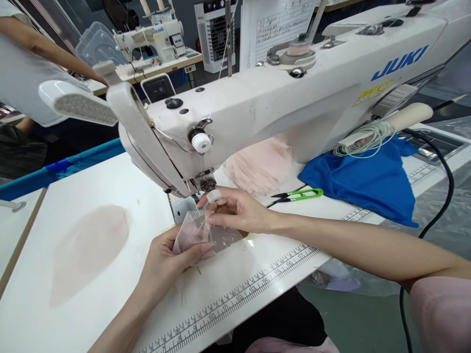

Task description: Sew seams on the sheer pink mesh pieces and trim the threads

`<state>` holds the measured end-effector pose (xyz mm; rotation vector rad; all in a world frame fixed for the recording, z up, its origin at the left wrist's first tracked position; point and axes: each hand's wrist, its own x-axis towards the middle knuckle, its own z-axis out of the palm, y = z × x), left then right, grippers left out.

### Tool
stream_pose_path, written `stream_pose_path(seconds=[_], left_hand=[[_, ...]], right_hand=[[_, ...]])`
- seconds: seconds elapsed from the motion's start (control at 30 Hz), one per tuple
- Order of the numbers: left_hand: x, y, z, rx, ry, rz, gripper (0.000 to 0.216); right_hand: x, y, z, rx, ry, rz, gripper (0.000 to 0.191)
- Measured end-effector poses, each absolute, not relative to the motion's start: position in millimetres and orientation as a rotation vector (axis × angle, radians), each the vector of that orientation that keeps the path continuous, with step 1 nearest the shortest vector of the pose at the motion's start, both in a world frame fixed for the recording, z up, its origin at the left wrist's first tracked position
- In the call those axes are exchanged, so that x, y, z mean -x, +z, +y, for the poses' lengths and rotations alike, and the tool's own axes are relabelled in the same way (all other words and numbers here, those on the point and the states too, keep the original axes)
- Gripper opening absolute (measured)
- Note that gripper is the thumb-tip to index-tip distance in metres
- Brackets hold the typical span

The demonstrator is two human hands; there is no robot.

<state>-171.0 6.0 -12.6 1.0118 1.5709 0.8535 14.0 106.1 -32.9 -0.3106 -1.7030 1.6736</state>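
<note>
My left hand [169, 255] pinches a sheer, see-through piece of fabric [189, 233] between thumb and fingers, just in front of the sewing machine [250, 108]. Several pale loose threads [206, 233] run across that piece. My right hand [243, 211] is closed at its upper edge, thumb on the near side, right below the needle area. The white presser knob [214, 196] stands directly above these fingers. The needle and presser foot are mostly hidden by the hand. Part of the metal needle plate [180, 208] shows to the left.
A sheer pale pink piece [91, 250] lies flat on the white table at left. Behind my right hand are pink fabric [261, 164], green-handled thread snips [303, 195] and blue cloth [364, 176]. A printed ruler [235, 299] follows the front edge. Another person's arm [55, 49] is at far left.
</note>
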Motion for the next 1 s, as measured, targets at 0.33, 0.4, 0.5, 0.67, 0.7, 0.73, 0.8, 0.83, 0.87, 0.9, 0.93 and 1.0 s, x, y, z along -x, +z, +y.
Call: stream_pose_path(seconds=[0.33, 0.4, 0.5, 0.67, 0.7, 0.73, 0.8, 0.83, 0.87, 0.9, 0.93, 1.0], left_hand=[[172, -17, 7, -1.086, 0.939, 1.609, 0.028], [171, -18, 7, -1.119, 1.030, 1.616, 0.025], [169, -18, 7, -1.082, 1.140, 1.550, 0.025], [167, -20, 5, -0.996, 1.214, 1.484, 0.031], [166, -20, 5, -0.985, 1.235, 1.486, 0.032], [166, -20, 5, -0.981, 1.251, 1.491, 0.032], [166, -19, 4, -0.989, 1.266, 1.498, 0.034], [167, -19, 5, -0.997, 1.265, 1.495, 0.034], [167, -20, 5, -1.003, 1.267, 1.487, 0.035], [168, -20, 5, -1.006, 1.270, 1.477, 0.035], [169, -20, 5, -1.005, 1.272, 1.468, 0.035], [170, -21, 5, -1.000, 1.268, 1.459, 0.036]], right_hand=[[-9, -36, 98, 0.274, 1.525, -1.767, 0.011], [-7, -38, 93, 0.130, 1.151, -1.930, 0.007], [-6, -40, 87, -0.023, 0.401, -2.092, 0.016], [-7, -37, 85, -0.028, -0.011, -2.142, 0.018], [-8, -36, 85, -0.033, -0.020, -2.138, 0.016], [-7, -36, 85, -0.040, -0.023, -2.131, 0.014], [-7, -36, 86, -0.050, -0.023, -2.118, 0.012], [-7, -36, 86, -0.052, -0.023, -2.115, 0.012], [-7, -37, 86, -0.051, -0.024, -2.114, 0.012], [-7, -37, 87, -0.051, -0.025, -2.117, 0.012], [-7, -37, 87, -0.053, -0.026, -2.123, 0.012], [-7, -37, 87, -0.058, -0.021, -2.120, 0.013]])
